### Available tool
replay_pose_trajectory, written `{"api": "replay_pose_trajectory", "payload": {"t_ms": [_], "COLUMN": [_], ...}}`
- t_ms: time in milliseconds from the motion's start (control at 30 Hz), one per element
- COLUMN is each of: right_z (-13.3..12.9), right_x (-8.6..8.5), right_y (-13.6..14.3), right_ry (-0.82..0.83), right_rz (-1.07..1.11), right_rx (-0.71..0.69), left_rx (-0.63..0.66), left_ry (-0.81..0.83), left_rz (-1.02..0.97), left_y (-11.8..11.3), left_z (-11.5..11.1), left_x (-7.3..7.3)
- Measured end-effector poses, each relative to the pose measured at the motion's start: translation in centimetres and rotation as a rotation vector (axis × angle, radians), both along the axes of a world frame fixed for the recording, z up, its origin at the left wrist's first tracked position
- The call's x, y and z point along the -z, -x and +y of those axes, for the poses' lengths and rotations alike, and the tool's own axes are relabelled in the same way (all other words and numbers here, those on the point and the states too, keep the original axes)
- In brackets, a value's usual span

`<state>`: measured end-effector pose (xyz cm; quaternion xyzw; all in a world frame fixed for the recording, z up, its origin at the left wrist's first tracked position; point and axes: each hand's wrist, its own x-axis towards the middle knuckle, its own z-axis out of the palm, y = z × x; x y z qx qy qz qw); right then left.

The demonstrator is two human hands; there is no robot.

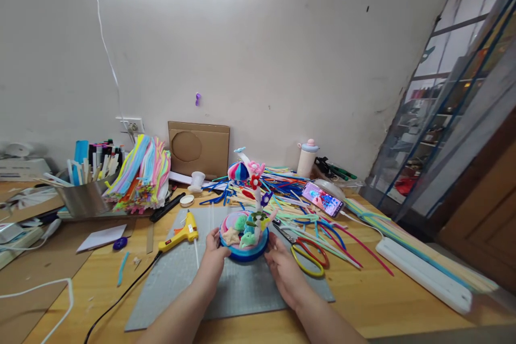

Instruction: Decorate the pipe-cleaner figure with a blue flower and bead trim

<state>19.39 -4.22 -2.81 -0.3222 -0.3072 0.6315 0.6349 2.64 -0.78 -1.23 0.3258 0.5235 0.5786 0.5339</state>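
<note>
A pipe-cleaner craft piece (pixel 246 244) stands upright on the grey cutting mat (pixel 173 287). Its round base has a blue rim and carries pastel shapes, among them a cream star (pixel 231 236). A white stem (pixel 258 201) rises from it, bearing small flowers and a striped balloon-like ball (pixel 238 172). My left hand (pixel 214 253) grips the base's left side, thumb towards the front. On the opposite side my right hand (pixel 281 262) has its fingers curled against the rim; some fingertips are hidden behind the base.
Scissors (pixel 309 258) with red and yellow handles lie right of my right hand. A yellow glue gun (pixel 179 234) rests at left, its black cord running forward. Loose pipe cleaners (pixel 282 185), a phone (pixel 322 199), a bottle (pixel 307 160) and a power strip (pixel 423 274) surround the mat.
</note>
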Motion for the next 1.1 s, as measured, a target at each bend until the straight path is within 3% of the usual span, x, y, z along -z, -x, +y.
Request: {"api": "replay_pose_trajectory", "payload": {"t_ms": [800,1100], "right_z": [0.2,0.0], "right_x": [1.0,0.8], "right_y": [-0.3,-0.4], "right_ry": [0.025,0.038], "right_rz": [-0.026,0.023], "right_rx": [0.055,0.049], "left_rx": [-0.04,-0.044], "left_ry": [-0.011,-0.057], "left_rz": [0.046,0.096], "left_y": [1.4,2.2], "left_z": [0.0,0.8], "left_x": [0.0,-2.3]}}
